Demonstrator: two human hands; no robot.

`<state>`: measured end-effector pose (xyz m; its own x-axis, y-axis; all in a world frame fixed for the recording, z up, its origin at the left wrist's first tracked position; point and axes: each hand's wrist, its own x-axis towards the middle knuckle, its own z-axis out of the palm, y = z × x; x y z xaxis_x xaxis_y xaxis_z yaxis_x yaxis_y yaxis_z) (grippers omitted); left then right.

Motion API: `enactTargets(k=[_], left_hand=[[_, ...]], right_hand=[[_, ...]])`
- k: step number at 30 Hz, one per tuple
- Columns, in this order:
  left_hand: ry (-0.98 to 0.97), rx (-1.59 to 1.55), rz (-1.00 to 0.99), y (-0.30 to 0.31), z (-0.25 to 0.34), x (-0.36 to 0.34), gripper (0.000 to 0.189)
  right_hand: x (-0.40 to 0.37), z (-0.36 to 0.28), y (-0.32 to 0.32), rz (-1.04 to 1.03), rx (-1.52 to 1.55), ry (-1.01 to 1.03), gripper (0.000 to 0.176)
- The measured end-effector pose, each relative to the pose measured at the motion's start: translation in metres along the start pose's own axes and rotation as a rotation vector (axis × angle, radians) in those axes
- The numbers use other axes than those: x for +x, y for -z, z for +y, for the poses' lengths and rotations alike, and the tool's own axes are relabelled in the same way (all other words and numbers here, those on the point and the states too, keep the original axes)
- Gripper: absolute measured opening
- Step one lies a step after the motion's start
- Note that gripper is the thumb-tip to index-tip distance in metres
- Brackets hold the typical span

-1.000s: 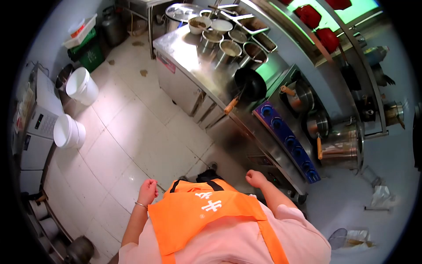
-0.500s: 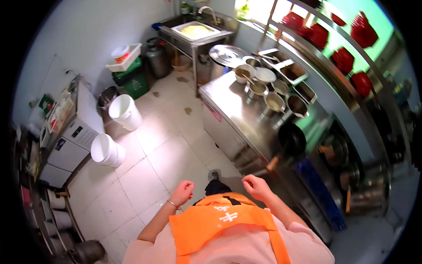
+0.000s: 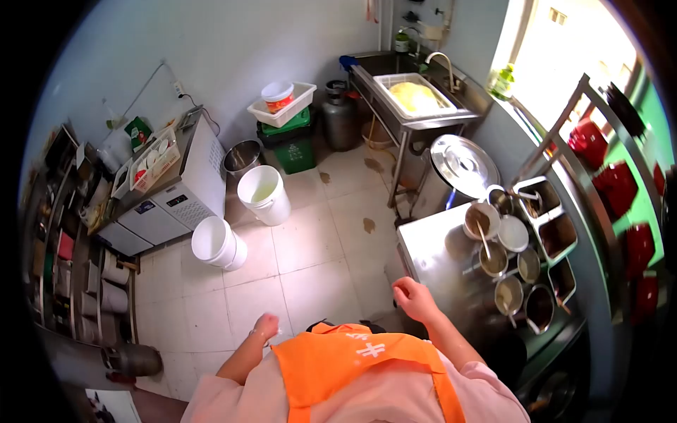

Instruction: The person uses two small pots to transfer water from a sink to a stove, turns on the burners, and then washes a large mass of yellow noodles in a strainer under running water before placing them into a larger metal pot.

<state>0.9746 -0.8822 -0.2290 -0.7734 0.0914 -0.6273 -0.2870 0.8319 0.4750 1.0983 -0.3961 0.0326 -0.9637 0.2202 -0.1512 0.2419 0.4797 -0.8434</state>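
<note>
My left hand [image 3: 266,326] hangs over the tiled floor, left of my orange apron [image 3: 338,359], its fingers curled in with nothing seen in them. My right hand [image 3: 415,297] is in the air near the corner of the steel worktable [image 3: 430,247], loosely closed and holding nothing visible. On that worktable are several pots, among them a pot with a ladle [image 3: 482,222], and a white lid or plate [image 3: 513,233]. Two white buckets, a nearer one [image 3: 218,244] and a farther one [image 3: 264,196], stand on the floor ahead of my left hand.
A large lidded steel pot [image 3: 463,166] stands beyond the worktable. Behind it is a sink holding a white tray [image 3: 416,99] with yellow contents. A gas cylinder [image 3: 340,120], a green bin [image 3: 295,154] and a white cabinet [image 3: 187,197] line the wall. Shelving [image 3: 589,141] rises at right.
I have stepped forward and the view has swung right, bringing the sink and large pot closer. The wok on the worktable's near side has dropped mostly out of sight. Both hands stay curled.
</note>
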Motion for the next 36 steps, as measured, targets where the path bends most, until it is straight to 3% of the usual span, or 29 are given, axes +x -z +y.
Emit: enactTargets(k=[2,4,7,11,15,18,19,20,21,24,29,31,34,36], left_hand=[[-0.445,1.021,-0.148,0.02,-0.013,-0.015,0.023],[-0.289,0.929,-0.312,0.002,-0.081,0.01,0.026],[0.202,0.409,-0.371,0.024,-0.06,0.012,0.026],[0.232,0.272,-0.334,0.072,-0.008,0.107,0.027],[0.052,0.211,-0.227,0.15,0.108,0.233,0.027],[-0.11,0.104,-0.096,0.217,0.235,0.328,0.027],[-0.118,0.073,-0.04,0.219,0.236,0.393,0.029],[-0.168,-0.024,-0.106,0.244,0.285,0.409,0.028],[-0.194,-0.117,-0.039,0.26,0.336,0.419,0.025],[-0.215,-0.307,-0.101,0.284,0.462,0.452,0.02],[-0.303,-0.357,-0.316,0.275,0.594,0.536,0.02],[-0.332,-0.312,-0.368,0.275,0.642,0.574,0.021],[-0.318,-0.248,-0.461,0.284,0.719,0.62,0.023],[-0.36,-0.291,-0.5,0.294,0.766,0.646,0.021]], right_hand=[[0.043,-0.009,0.002,-0.045,-0.057,0.036,0.019],[0.089,-0.01,0.002,-0.098,-0.105,0.064,0.018],[0.164,-0.01,0.0,-0.113,-0.128,0.043,0.02],[0.27,-0.006,-0.007,-0.104,-0.221,0.043,0.02],[0.373,-0.024,0.004,-0.078,-0.267,0.006,0.021],[0.448,-0.043,0.023,0.121,-0.268,-0.035,0.02],[0.468,-0.051,0.033,0.173,-0.217,-0.038,0.02],[0.486,-0.054,0.042,0.199,-0.211,-0.074,0.02],[0.504,-0.052,0.053,0.226,-0.208,-0.107,0.02],[0.561,-0.019,0.085,0.397,-0.179,-0.116,0.021],[0.674,0.057,0.181,0.655,0.03,-0.254,0.029],[0.729,0.079,0.233,0.795,-0.183,-0.261,0.03],[0.824,0.123,0.315,0.931,-0.325,-0.115,0.035],[0.873,0.144,0.35,0.867,-0.38,-0.235,0.042]])
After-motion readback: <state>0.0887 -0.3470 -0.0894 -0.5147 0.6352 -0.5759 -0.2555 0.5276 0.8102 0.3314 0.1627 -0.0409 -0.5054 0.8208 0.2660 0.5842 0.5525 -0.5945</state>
